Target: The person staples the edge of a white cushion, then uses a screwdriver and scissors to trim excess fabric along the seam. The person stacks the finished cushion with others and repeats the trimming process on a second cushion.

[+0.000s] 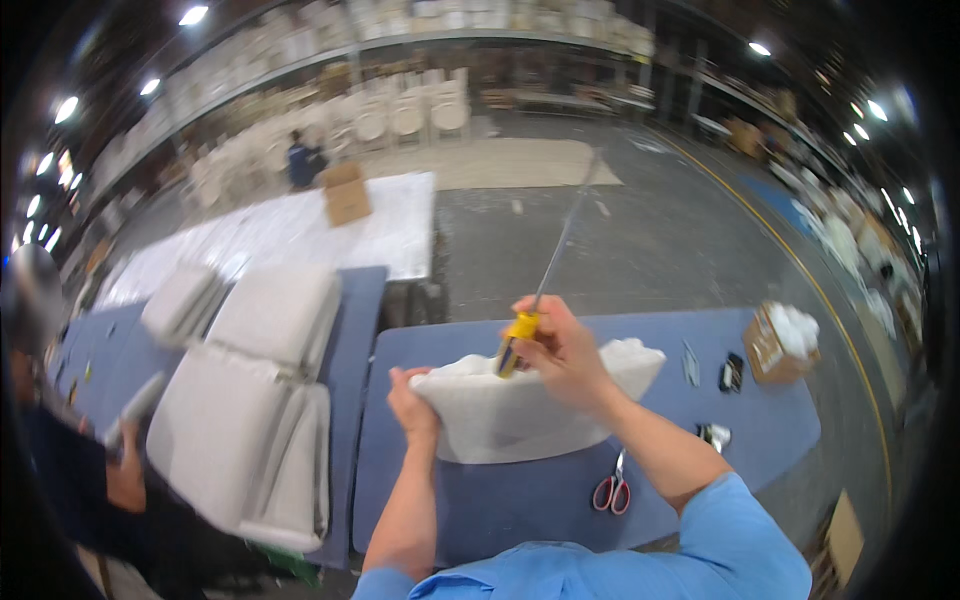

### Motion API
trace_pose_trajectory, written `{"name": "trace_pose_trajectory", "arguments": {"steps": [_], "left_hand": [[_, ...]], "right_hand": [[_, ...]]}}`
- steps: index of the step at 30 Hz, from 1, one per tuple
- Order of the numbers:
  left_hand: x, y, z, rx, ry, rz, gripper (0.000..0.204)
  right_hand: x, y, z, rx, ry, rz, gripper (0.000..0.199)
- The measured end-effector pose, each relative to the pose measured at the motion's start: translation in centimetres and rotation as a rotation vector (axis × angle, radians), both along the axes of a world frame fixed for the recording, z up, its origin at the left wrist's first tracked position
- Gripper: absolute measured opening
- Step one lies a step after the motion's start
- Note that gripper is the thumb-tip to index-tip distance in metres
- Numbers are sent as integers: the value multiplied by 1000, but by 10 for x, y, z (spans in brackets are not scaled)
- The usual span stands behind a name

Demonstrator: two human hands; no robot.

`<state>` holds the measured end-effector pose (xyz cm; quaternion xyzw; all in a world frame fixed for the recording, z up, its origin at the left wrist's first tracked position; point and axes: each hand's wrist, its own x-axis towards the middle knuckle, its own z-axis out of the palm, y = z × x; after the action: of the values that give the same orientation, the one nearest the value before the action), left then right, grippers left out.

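Cushion (520,415) held up over the middle of the blue table (560,500), white and part-stuffed.

My left hand (412,400) pinches its left corner shut between fingers and thumb; my right hand (562,352) is wrapped tight around the yellow handle of a long screwdriver (540,300), whose thin shaft points up and away while the handle end sits at the cushion's open top edge. I judge the cover soft, light and floppy, with loose filling that sags, so the corners and the top seam are the places to hold. Red-handled scissors (612,492) lie near the table's front edge just below the cushion; a cardboard box of white stuffing (782,342) stands at the right end. Finished cushions (250,400) crowd the neighbouring table on the left, so the open room is to the right.
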<state>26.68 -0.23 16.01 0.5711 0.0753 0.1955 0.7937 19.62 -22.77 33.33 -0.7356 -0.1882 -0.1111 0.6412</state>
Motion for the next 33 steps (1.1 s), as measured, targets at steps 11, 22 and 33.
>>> {"name": "trace_pose_trajectory", "arguments": {"steps": [11, 22, 33], "left_hand": [[-9, -9, 9, -133, 52, -50, 64], [-49, -1, 11, -287, 83, -79, 63], [-157, 17, -26, -326, 161, -279, 67]], "right_hand": [[-37, -46, -16, -188, -100, -265, 34], [-94, -157, -44, 10, -43, -726, 45], [-205, -271, -287, -680, 675, -1312, 53]]}}
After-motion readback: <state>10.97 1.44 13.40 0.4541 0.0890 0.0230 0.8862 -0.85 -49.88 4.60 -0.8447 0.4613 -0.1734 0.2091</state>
